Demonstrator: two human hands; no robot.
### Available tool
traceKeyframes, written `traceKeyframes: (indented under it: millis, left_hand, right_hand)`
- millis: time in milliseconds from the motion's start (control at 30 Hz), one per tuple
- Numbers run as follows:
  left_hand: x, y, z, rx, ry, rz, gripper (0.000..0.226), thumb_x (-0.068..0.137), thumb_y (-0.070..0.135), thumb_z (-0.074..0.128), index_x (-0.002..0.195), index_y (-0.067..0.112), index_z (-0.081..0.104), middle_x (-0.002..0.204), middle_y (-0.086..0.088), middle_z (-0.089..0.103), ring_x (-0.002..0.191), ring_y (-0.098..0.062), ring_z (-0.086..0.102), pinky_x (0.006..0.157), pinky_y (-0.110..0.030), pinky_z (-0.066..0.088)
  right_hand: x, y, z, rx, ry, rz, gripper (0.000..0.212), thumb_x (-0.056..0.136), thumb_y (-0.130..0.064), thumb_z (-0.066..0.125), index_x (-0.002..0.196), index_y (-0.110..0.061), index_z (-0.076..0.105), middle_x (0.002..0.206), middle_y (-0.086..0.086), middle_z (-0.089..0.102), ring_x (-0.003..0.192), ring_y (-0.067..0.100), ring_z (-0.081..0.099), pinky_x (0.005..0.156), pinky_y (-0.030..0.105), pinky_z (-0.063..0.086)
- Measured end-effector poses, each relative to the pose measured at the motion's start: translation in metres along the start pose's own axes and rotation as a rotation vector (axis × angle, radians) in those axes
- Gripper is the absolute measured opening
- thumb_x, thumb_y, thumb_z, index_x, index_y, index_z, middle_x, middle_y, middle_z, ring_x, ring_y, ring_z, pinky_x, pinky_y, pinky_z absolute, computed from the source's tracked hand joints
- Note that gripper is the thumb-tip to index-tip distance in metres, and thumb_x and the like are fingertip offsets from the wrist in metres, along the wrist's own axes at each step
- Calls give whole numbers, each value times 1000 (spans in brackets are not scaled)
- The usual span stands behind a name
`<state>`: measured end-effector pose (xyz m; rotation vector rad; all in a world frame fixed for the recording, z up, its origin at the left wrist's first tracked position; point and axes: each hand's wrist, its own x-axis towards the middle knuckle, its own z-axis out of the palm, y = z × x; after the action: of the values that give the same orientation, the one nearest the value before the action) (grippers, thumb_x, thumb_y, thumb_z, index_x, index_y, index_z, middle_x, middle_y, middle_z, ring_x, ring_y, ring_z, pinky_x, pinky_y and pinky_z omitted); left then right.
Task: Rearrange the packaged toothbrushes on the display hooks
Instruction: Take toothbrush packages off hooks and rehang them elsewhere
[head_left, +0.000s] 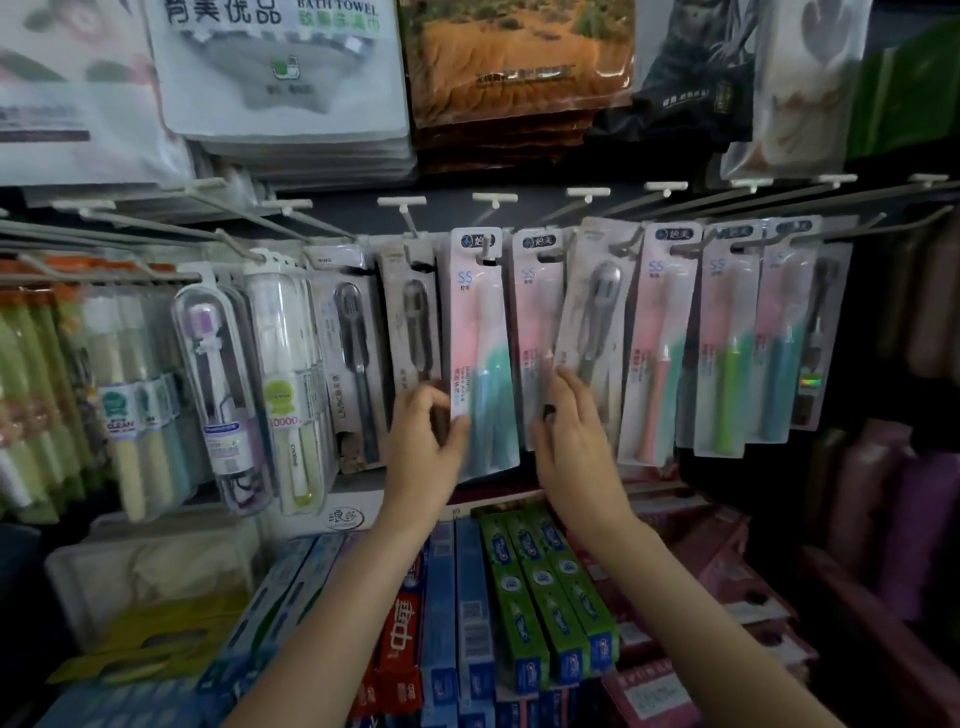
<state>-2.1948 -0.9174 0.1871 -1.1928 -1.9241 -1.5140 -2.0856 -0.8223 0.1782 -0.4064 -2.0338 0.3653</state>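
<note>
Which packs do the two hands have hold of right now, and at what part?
Left hand pinches the lower left edge of the blue-green toothbrush pack. Right hand touches the bottom of the tilted grey toothbrush pack; a real grip cannot be told.

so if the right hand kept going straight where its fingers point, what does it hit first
Probably the tilted grey-and-white toothbrush pack: the right hand points up at its lower edge, fingertips seemingly already touching it, though depth is unclear.

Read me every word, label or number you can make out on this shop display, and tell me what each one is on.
"BATH TOWEL": white towel pack, top row.
"SS": pink-and-teal toothbrush pack that the left hand grips.
"10000": clear toothbrush case.
"CLEAN": pale toothbrush packs, far left.
Chinese characters on the towel pack and on the red toothpaste box: not transcribed.
Other print: too small or blurred.
</note>
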Motion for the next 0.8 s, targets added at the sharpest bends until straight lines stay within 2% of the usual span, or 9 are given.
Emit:
traceKeyframes:
  millis: [67, 167, 233, 367, 467, 567, 667, 800]
  left_hand:
    - [1, -2, 1, -39, -50, -8, 12, 87, 12, 60, 89, 10, 48, 95, -9, 56, 80, -17, 54, 71, -9, 42]
    - [1, -5, 3, -113, -84, -52, 8, 89, 13, 58, 92, 10, 51, 90, -10, 61, 83, -20, 59, 78, -37, 51]
    - [1, -5, 5, -131, -69, -54, 8, 89, 13, 57, 93, 9, 52, 89, -10, 62, 82, -21, 60, 77, -42, 51]
    - [2, -7, 5, -169, -68, -62, 8, 90, 12, 57, 93, 9, 50, 91, -11, 63, 84, -22, 61, 78, -42, 52]
    - [3, -6, 6, -181, -71, -58, 8, 90, 12, 57, 93, 9, 50, 92, -11, 63, 84, -22, 61, 77, -39, 52]
    - [3, -4, 7, -189, -82, -55, 8, 91, 11, 56, 91, 9, 47, 84, -10, 61, 79, -20, 59, 72, -27, 48]
    - [2, -1, 7, -167, -56, -37, 10, 92, 9, 52, 90, 11, 43, 68, -1, 50, 61, -12, 48, 56, -17, 38]
    - [4, -7, 0, -76, -28, 1, 10, 94, 10, 49, 92, 12, 40, 67, 5, 44, 57, -7, 42, 53, -16, 33]
  right_hand:
    - [5, 0, 5, -15, 5, 44, 51, 97, -10, 41, 145, -5, 22, 152, 9, 20, 139, 21, 22, 105, 20, 17]
    - [10, 3, 7, 6, 18, 45, 48, 95, -6, 45, 140, -4, 30, 144, 10, 31, 133, 22, 33, 102, 17, 20]
    - [11, 7, 7, 34, 34, 67, 48, 94, -6, 47, 140, -6, 31, 140, 10, 34, 128, 21, 38, 98, 15, 24]
    - [12, 11, 5, 59, 93, 67, 48, 93, -3, 47, 139, -3, 33, 131, 13, 38, 119, 23, 46, 94, 18, 33]
    - [14, 9, 7, -41, 196, -36, 40, 91, 3, 47, 131, 1, 41, 124, 15, 44, 110, 26, 50, 92, 28, 43]
    - [19, 7, 7, -77, 262, -65, 35, 93, 1, 47, 127, 3, 43, 122, 16, 48, 112, 26, 48, 98, 23, 34]
    - [25, 4, 6, -27, 215, -7, 44, 92, -1, 48, 134, 4, 35, 132, 20, 44, 124, 30, 43, 105, 31, 33]
    - [32, 3, 5, 192, 71, 233, 57, 94, -18, 52, 141, -3, 23, 141, 14, 41, 130, 25, 39, 100, 22, 29]
